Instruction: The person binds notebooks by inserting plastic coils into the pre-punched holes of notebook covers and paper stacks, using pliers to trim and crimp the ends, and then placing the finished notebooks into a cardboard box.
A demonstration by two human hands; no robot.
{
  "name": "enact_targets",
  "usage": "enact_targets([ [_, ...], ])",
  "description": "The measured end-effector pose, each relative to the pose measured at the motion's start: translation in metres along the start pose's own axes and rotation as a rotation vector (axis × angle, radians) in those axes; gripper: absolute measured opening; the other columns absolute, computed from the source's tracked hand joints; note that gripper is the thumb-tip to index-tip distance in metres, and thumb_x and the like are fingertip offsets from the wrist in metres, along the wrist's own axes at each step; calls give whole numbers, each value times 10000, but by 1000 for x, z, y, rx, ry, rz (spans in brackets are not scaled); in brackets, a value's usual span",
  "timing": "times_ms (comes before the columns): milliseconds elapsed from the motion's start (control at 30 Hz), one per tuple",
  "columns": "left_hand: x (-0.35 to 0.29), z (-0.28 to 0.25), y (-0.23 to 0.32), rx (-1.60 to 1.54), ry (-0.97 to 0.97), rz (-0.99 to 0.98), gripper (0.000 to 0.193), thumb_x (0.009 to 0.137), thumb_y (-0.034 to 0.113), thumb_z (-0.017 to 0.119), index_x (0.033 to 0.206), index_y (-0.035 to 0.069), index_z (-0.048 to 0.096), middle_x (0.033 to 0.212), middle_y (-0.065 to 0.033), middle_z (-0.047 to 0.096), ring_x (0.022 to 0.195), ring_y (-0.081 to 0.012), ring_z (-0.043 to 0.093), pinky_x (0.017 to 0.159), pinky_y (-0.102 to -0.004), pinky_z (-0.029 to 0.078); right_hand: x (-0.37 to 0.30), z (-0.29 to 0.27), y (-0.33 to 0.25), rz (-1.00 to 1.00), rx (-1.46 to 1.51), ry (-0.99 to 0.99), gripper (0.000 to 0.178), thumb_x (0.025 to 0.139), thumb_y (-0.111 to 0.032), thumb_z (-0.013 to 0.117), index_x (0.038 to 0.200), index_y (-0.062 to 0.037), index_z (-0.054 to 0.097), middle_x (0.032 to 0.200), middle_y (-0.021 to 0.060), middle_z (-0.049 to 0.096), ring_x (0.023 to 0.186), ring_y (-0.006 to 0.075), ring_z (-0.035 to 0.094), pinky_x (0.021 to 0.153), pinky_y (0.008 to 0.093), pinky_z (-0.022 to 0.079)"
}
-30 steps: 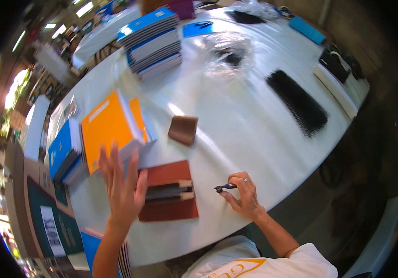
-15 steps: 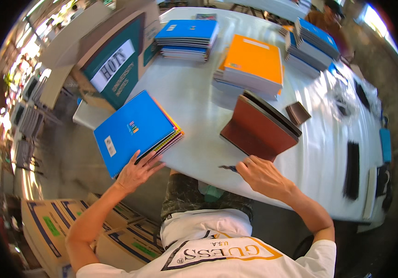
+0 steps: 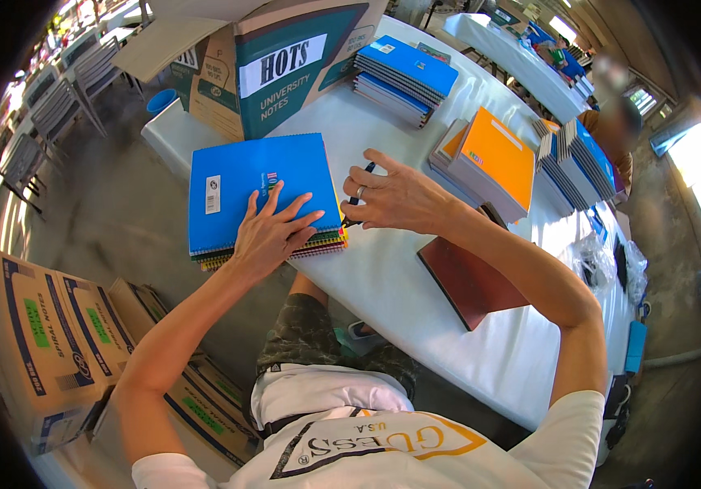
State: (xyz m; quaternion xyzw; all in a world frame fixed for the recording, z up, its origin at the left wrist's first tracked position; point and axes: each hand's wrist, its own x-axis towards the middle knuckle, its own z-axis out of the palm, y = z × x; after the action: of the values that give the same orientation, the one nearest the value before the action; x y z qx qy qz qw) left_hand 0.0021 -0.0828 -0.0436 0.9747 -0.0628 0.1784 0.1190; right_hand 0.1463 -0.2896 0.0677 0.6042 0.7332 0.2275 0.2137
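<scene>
My left hand (image 3: 271,228) lies with spread fingers on the blue cover of a spiral notebook (image 3: 302,163). That notebook tops a stack with yellow, green and dark spiral edges, at the table's near left edge. Just beyond the stack's right side, my right hand (image 3: 403,196) is closed around a slim dark pointed tool (image 3: 358,196). The tool's tip points down beside the notebooks' right edge; its exact kind is unclear. Below my right forearm stands a reddish-brown angled block (image 3: 477,285), partly hidden by the arm.
A printed carton (image 3: 285,81) stands behind the stack. Blue notebooks (image 3: 407,69), orange-covered books (image 3: 501,159) and another blue pile (image 3: 591,163) line the far side. Clear plastic wrap (image 3: 595,261) lies at right. Cardboard boxes (image 3: 49,326) sit at lower left. A person (image 3: 615,138) is behind the table.
My right hand has moved from beside the brown block up and left to the notebook stack, carrying the tool. My left hand has slid further onto the cover. The view has turned.
</scene>
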Motion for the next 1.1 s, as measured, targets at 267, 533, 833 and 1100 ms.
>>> enact_targets([
  [267, 3, 4, -2, -38, -20, -28, 343, 931, 459, 563, 1240, 346, 663, 1417, 45, 527, 1391, -379, 340, 1103, -622, 214, 14, 8, 13, -213, -127, 86, 240, 829, -264, 691, 1028, -213, 566, 1039, -70, 611, 1157, 113, 503, 1105, 383, 293],
  [533, 1, 12, -8, -11, 15, -11, 349, 915, 464, 582, 1240, 362, 657, 1406, 52, 537, 1389, -370, 347, 1105, -619, 213, 3, 3, -42, 153, -177, -91, 199, 778, -195, 664, 921, -63, 620, 832, 4, 613, 870, 176, 602, 807, 330, 476],
  [833, 0, 5, -4, -35, 4, -8, 482, 827, 542, 650, 1262, 334, 646, 1430, 41, 514, 1403, -382, 313, 1114, -613, 207, 3, -10, -16, 36, -12, -24, 246, 827, -213, 695, 1055, -164, 618, 1033, -47, 611, 1111, 123, 524, 1072, 402, 308],
  [1100, 2, 4, -3, -23, -36, -24, 527, 800, 536, 686, 1286, 345, 620, 1442, 47, 499, 1401, -380, 318, 1117, -609, 213, 6, 18, -13, -192, -161, 83, 251, 845, -259, 699, 1057, -219, 570, 1023, -66, 564, 1104, 105, 471, 1068, 361, 314],
])
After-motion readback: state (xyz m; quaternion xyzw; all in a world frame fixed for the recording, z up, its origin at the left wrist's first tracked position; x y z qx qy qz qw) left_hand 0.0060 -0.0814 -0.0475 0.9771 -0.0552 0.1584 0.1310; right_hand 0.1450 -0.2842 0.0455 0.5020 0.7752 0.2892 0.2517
